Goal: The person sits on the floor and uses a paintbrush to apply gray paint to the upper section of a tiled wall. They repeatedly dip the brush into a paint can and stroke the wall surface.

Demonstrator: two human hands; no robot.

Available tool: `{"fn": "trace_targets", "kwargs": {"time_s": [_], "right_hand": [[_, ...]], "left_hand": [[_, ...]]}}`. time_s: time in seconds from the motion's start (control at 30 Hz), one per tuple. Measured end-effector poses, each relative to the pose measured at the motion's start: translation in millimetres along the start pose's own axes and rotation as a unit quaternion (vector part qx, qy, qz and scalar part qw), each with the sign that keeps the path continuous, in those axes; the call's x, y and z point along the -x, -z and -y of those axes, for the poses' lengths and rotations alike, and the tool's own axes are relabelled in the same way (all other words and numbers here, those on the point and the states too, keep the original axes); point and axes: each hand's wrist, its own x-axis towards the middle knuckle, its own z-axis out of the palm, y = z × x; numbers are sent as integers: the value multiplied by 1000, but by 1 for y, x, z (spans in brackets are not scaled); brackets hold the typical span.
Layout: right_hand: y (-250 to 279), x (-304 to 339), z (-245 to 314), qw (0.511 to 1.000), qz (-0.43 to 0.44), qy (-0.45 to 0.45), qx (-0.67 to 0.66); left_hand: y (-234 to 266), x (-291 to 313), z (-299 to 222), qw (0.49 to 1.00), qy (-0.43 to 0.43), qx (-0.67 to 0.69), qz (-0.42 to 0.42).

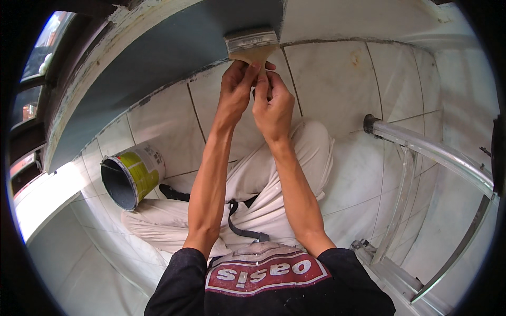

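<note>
While the left hand (237,87) and right hand (273,108) pinch its pale handle (258,55), the flat, metal-banded brush (252,43) sits just beyond them, over smooth grey wall (174,58); leftward lies a round can (139,171).

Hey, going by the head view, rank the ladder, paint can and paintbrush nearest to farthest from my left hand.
1. Paintbrush: held by your left hand.
2. Paint can: on the left.
3. Ladder: over on the right.

A wide, pale-handled paintbrush (254,52) sits bristles-first at the grey surface (168,58)
</note>
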Motion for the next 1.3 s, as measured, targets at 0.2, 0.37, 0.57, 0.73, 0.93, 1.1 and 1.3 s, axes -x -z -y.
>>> {"fn": "trace_targets", "kwargs": {"time_s": [0.2,0.37,0.57,0.73,0.93,1.1,1.3], "right_hand": [[13,11,23,993,-19,115,4],[10,11,17,990,-41,135,-26],[-9,1,-24,999,3,13,-30],[-11,4,-54,1000,11,-13,-1],[-14,3,-71,997,10,-64,31],[-13,6,-72,995,-1,-87,54],[-2,11,-53,988,33,-144,46]], "left_hand": [[-12,15,-30,997,-71,13,32],[-18,19,-32,996,-88,-10,20],[9,-5,9,999,-22,-31,1],[23,-7,50,999,35,-2,-5],[28,-6,80,997,77,13,-27],[32,-5,93,994,106,23,-27],[20,6,87,988,132,60,-44]]}}
